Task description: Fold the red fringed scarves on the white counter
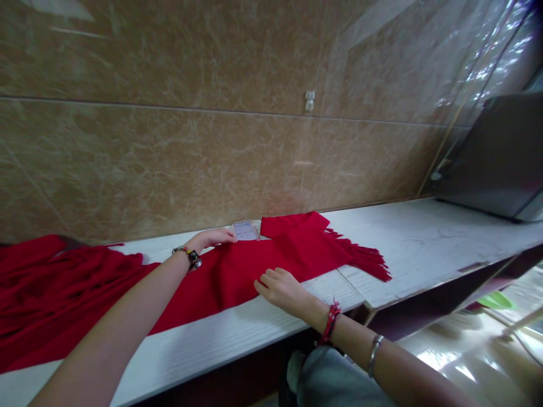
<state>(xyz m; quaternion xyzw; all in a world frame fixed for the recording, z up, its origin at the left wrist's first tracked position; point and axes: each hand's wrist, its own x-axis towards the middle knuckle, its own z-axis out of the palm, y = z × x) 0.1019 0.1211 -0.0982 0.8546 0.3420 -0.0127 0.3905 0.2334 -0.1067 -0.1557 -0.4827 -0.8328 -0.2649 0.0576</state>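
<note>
A red scarf (241, 277) with a fringe (369, 260) at its right end lies stretched along a white counter. My left hand (214, 237) is at the far edge of the scarf, its fingers closed on the cloth beside a phone-like flat object (246, 230) with a lit screen. At the near edge, my right hand (282, 288) has its fingers curled onto the cloth; the fingertips are partly hidden. A folded red piece (292, 223) lies behind the flat part. More red cloth (63, 294) is bunched loosely at the left.
The white counter (403, 237) runs along a brown tiled wall (190, 164). A dark grey box-shaped thing (492, 152) stands at its right end. A small white figure-shaped hook (309, 100) is on the wall. Below right, a green basin (496, 299) sits near the floor.
</note>
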